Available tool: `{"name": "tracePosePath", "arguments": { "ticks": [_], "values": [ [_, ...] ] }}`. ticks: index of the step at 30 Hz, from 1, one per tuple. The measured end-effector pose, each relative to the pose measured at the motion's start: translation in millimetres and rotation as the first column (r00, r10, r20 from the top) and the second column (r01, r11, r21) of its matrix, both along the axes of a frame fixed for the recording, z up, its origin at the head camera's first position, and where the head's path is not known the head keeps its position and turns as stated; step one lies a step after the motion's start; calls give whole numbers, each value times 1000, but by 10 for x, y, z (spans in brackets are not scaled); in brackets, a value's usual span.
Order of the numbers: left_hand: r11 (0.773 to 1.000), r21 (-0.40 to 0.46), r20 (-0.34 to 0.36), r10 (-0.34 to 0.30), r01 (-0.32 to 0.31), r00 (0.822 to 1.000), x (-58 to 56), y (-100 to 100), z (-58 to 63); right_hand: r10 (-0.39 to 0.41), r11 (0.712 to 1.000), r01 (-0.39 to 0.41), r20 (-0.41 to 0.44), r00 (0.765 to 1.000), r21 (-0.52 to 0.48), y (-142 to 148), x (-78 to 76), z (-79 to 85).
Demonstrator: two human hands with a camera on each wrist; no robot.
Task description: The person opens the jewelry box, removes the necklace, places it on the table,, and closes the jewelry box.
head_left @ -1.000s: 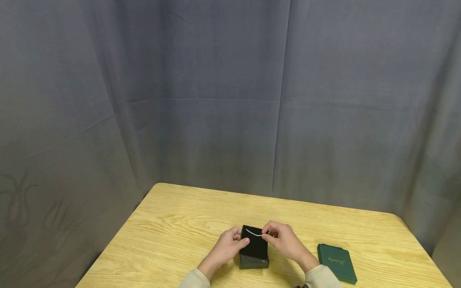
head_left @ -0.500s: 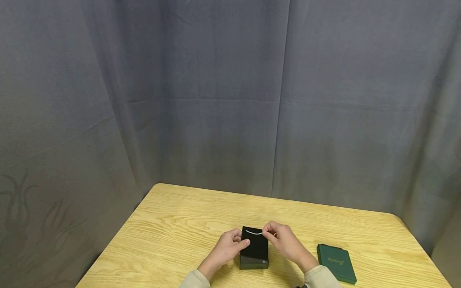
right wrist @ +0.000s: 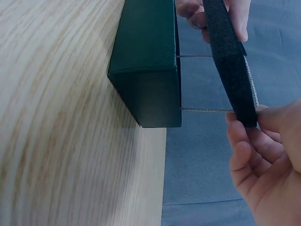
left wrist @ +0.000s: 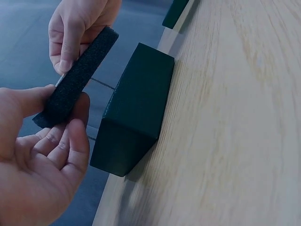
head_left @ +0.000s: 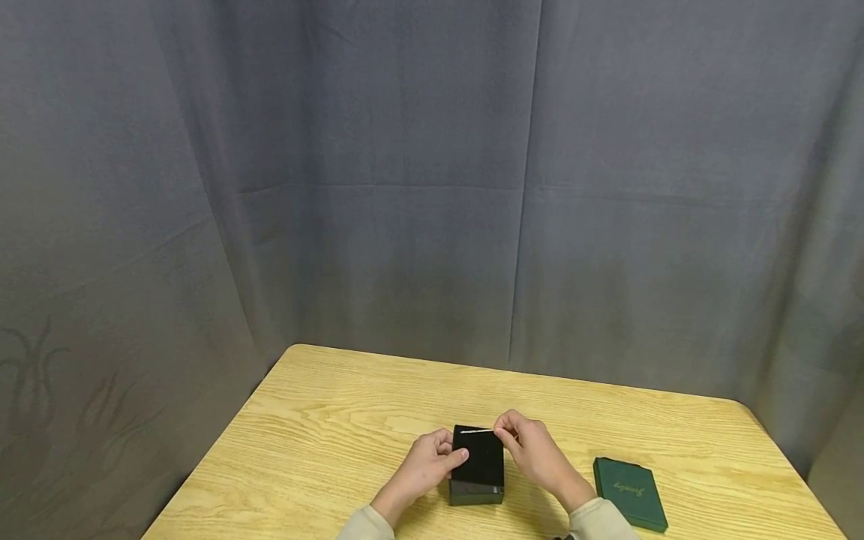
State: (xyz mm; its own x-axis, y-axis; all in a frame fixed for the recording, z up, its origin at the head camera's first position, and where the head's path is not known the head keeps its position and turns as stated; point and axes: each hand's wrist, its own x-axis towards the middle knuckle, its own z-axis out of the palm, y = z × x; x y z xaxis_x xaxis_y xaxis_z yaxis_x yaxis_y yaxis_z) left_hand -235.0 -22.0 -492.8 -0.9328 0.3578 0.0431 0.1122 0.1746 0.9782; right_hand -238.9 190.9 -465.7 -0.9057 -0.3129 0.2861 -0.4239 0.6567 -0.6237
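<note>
A black foam pad [head_left: 484, 463] is held tilted over the dark green box base [head_left: 475, 498], which stands on the table. Thumb on its face and fingers behind, my left hand [head_left: 424, 463] grips the pad's left side. A thin silver chain [head_left: 476, 430] lies nearly straight across the pad's upper part. My right hand [head_left: 529, 450] pinches this chain at the pad's right edge, its fingertips touching the foam [right wrist: 225, 56]. Two strands of chain [right wrist: 207, 110] stretch between the pad's back and the green box [right wrist: 146, 42] in the right wrist view. The box's inside is mostly hidden.
To the right, a flat green box lid [head_left: 631, 493] with gold lettering lies on the light wood table [head_left: 351, 405]. Grey curtains [head_left: 418, 225] hang behind the table and along its left side.
The chain across the pad has gone from a sagging curve to nearly straight and sits higher. My right hand has risen slightly; the left keeps its grip as the pad shifts a little.
</note>
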Motion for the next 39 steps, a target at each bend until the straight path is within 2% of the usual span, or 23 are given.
{"name": "tracePosePath", "arguments": {
  "ticks": [6, 18, 30, 39],
  "values": [
    [1000, 8, -3, -16, 16, 1000, 8, -10, 30, -17, 1000, 17, -27, 999, 1, -5, -1, 11],
    [999, -31, -40, -14, 13, 999, -2, -6, -2, -26, 1000, 26, -40, 999, -4, 9, -15, 16],
    [999, -22, -21, -24, 24, 999, 10, -13, 31, -69, 998, 68, -102, 992, -5, 2, -23, 21],
    [1000, -15, -21, -12, 12, 1000, 8, -13, 11, -31, 1000, 31, -83, 996, -4, 22, -29, 42]
  ]
}}
